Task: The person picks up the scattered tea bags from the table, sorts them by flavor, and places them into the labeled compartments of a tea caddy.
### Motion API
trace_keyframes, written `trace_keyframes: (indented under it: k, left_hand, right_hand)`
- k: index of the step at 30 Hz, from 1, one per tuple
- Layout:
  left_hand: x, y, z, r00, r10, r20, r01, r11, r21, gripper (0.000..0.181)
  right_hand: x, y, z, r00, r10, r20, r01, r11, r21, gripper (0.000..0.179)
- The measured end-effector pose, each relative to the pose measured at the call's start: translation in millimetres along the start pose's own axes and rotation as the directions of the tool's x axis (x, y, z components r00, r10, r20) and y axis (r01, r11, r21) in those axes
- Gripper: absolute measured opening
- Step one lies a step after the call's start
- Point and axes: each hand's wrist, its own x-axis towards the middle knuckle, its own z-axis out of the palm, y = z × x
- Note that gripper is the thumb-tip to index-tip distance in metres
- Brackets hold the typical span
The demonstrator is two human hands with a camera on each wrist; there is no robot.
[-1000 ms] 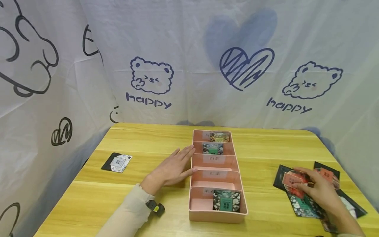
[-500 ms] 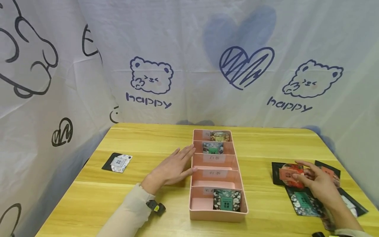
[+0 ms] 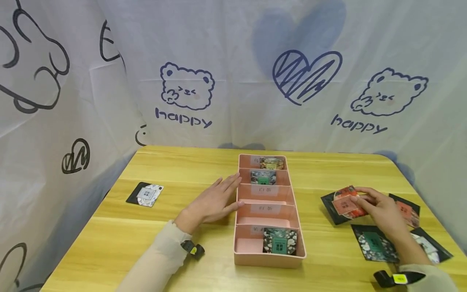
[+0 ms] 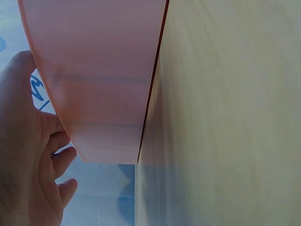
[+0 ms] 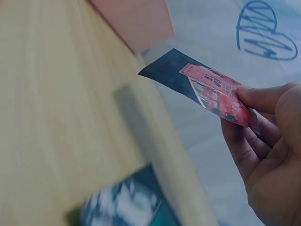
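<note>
A: What is the right hand [image 3: 383,211] doing?

B: Pinching a red-and-black packet [image 3: 341,206] by its right end, thumb and fingers clamped on it. Packet is hanging above the table [image 3: 109,251], right of the pink box [image 3: 268,261], its black end pointing left.

A: And the left hand [image 3: 213,204]?

B: Touching the box's left rim; thumb standing well apart from the fingers.

A: Anything sitting in the box?

B: Three packets. A green-labelled packet [image 3: 280,240] is leaning in the nearest compartment, a bluish packet [image 3: 263,177] in the second-farthest, a yellowish packet [image 3: 272,163] in the farthest.

A: Elsewhere?

B: A dark floral packet [image 3: 375,243], a reddish packet [image 3: 408,214] and a white-and-black packet [image 3: 428,248] are lying around the right forearm, which is partly covering the last. A lone pale packet [image 3: 147,194] is lying far left. Behind, a cloth [image 3: 248,117] is hanging, showing bears and hearts.
</note>
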Motion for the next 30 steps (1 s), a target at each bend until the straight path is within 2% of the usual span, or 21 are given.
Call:
trace_keyframes:
  k: [3, 12, 22, 30]
  left_hand:
    - [-0.2, 0.2, -1.0, 1.000, 0.001, 0.003, -0.001, 1.000, 0.005, 0.084]
    - [-0.8, -1.0, -1.0, 1.000, 0.005, -0.008, -0.005, 1.000, 0.009, 0.084]
    - [0.5, -0.1, 0.0, 1.000, 0.013, -0.015, -0.013, 1.000, 0.010, 0.083]
    - [-0.3, 0.6, -1.0, 1.000, 0.004, -0.007, -0.004, 1.000, 0.017, 0.083]
  right_hand:
    - [5.7, -9.3, 3.5, 0.999, -0.045, -0.003, 0.045, 0.999, 0.001, 0.046]
    - [23.3, -49.7, 10.2, 0.993, -0.108, 0.038, 0.108, 0.994, 0.004, 0.044]
    - [36.9, -87.5, 20.1, 0.974, -0.205, 0.095, 0.201, 0.978, 0.049, 0.037]
    - [43.5, -105.0, 32.2, 0.958, -0.227, 0.173, 0.211, 0.972, 0.106, 0.037]
